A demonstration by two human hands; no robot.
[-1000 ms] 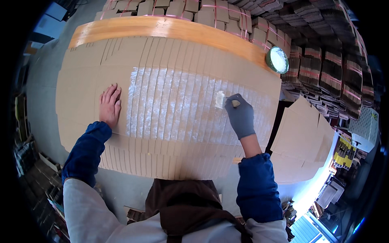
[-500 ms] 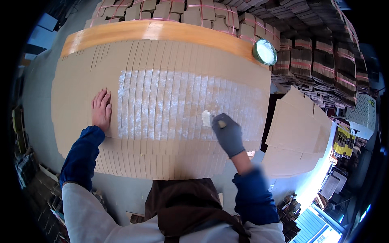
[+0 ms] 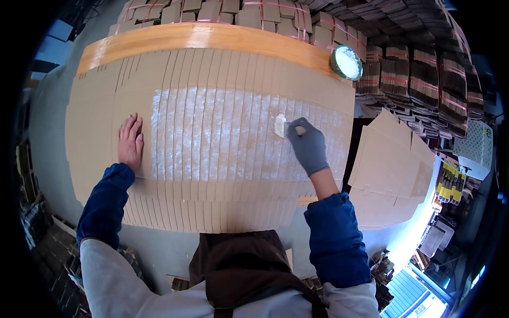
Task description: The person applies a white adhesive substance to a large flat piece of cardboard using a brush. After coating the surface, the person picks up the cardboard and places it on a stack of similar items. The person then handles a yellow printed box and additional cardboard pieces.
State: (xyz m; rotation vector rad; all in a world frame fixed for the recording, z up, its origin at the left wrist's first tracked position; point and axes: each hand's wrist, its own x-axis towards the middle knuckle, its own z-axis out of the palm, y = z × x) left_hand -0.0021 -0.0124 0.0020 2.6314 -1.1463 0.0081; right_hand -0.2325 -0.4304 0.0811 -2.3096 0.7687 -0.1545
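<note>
Overlapping brown cardboard sheets [image 3: 222, 66] lie fanned out in front of me, their exposed strips coated with streaky white paste [image 3: 212, 132]. My left hand [image 3: 130, 142], bare, rests flat on the plain cardboard left of the coated area, fingers stretched out. A grey glove covers my right hand [image 3: 309, 148], which is closed round the handle of a brush [image 3: 281, 126]. The brush's pale, paste-covered head touches the strips at the right part of the coated area. A round green bowl [image 3: 347, 62] of white paste stands at the far right corner of the table.
The orange wooden table [image 3: 212, 36] shows along its far edge. Behind it are bundles of folded cardboard [image 3: 260, 18] tied with pink string, with more stacks [image 3: 424, 74] at the right. Further cardboard sheets [image 3: 389, 169] lie right of the table, near a white plastic basket [image 3: 474, 151].
My right hand has moved the brush away from me and slightly to the right across the strips. My left hand stays nearly in place on the cardboard.
</note>
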